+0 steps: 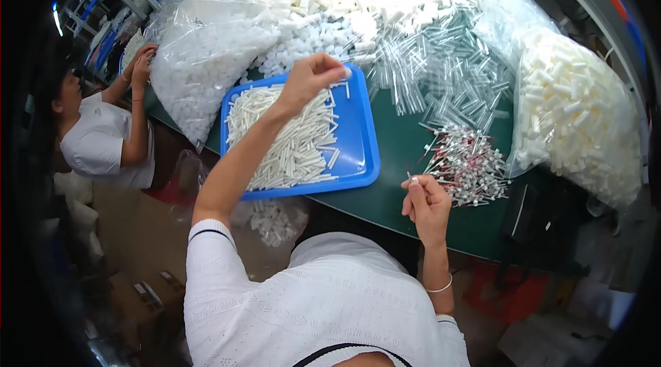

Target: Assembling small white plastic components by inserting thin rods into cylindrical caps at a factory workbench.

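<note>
My left hand [310, 83] is closed in a pinch above the far side of a blue tray [359, 140], with a small white cap [346, 74] at its fingertips. Many thin white sticks [282, 147] fill the tray's left and middle. By the front edge of the green table, my right hand [428, 210] pinches a thin small part [411, 177] with a pale end. It looks like those in the heap of thin red-and-silver parts [468, 167] just beside that hand; finer detail is too small to make out.
Clear plastic tubes [441, 71] lie beyond the heap. White caps [310, 40] lie behind the tray, next to a bulging plastic bag [206, 57]. Another bag of cream-white cylinders [575, 112] stands at right. A co-worker [103, 126] works at far left.
</note>
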A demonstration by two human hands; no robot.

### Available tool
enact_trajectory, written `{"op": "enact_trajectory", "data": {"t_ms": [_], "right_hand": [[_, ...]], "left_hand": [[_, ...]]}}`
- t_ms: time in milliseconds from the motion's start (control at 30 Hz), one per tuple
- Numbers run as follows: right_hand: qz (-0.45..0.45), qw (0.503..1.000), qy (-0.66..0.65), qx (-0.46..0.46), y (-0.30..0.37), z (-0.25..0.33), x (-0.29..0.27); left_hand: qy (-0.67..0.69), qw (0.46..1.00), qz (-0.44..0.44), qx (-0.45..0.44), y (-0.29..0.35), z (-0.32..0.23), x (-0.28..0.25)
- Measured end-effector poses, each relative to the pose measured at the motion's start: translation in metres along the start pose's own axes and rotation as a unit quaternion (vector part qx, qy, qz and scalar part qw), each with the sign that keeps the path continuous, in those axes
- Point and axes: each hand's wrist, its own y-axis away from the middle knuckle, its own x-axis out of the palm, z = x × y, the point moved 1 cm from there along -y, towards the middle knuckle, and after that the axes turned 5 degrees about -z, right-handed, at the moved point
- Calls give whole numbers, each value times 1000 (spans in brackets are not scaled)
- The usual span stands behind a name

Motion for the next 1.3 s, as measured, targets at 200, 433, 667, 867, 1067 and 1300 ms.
{"op": "enact_trajectory", "data": {"t_ms": [200, 433, 667, 867, 1067, 1300], "right_hand": [[59, 994, 61, -72, -3, 9, 30], [81, 992, 56, -82, 5, 5, 34], [18, 974, 177, -143, 19, 12, 22], [13, 964, 209, -165, 17, 12, 21], [10, 955, 237, -179, 16, 16, 24], [14, 943, 264, -201, 14, 17, 25]], "left_hand": [[346, 908, 85, -222, 142, 6, 59], [289, 941, 94, -151, 174, 12, 78], [408, 883, 96, -211, 168, 15, 65], [414, 882, 99, -204, 168, 12, 67], [294, 943, 66, -140, 168, 7, 68], [282, 950, 47, -124, 168, 9, 66]]}}
